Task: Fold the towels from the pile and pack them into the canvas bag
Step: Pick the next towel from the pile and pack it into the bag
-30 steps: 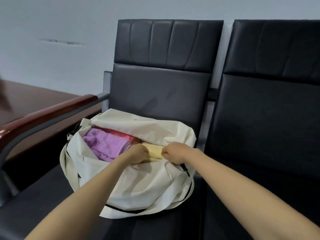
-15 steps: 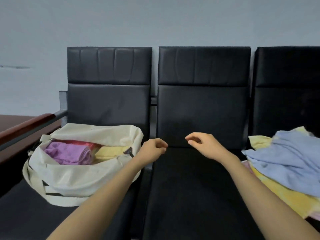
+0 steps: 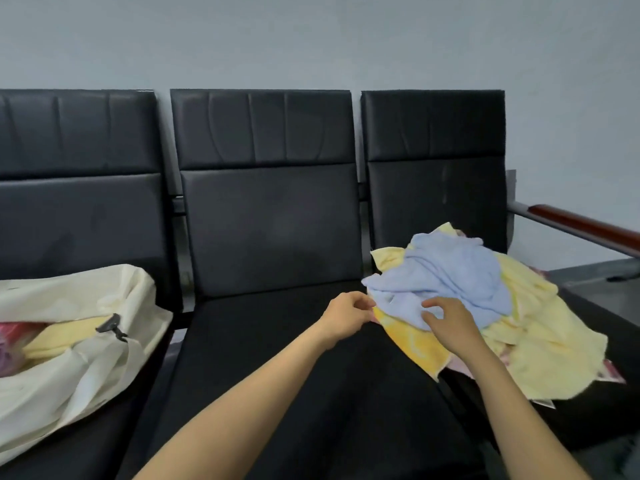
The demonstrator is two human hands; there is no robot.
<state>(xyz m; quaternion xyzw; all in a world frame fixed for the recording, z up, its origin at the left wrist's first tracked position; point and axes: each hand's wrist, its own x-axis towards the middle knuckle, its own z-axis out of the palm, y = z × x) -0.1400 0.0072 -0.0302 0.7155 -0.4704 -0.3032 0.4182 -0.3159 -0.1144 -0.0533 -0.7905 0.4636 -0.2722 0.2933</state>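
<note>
**Supervisor:** State of the hands?

**Inspector:** Left hand [image 3: 348, 315]: fingers curled tight at the left corner of the blue towel [image 3: 450, 268], apparently pinching it. Right hand [image 3: 448, 325]: fingers arched, tips on the same towel near its front edge. Whether they hold any cloth, I cannot tell.

**Supervisor:** Location of items?

**Inspector:** The blue towel tops the pile [image 3: 530, 327] of yellow towels on the right seat [image 3: 620, 317] of 3. The pile spills past that seat's front-left corner. The canvas bag [image 3: 79, 368] lies open on the left seat [image 3: 114, 445], well apart, with a folded yellow towel [image 3: 59, 341] inside.

**Supervisor:** Risks?

**Inspector:** 2, in my judgement. The blue towel is crumpled into the yellow layer beneath, so a lift could drag that layer off the seat's front edge, where it overhangs. A hold at 1 corner also leaves the cloth bunched, so the fold could come out uneven and bulky for the bag.
</note>
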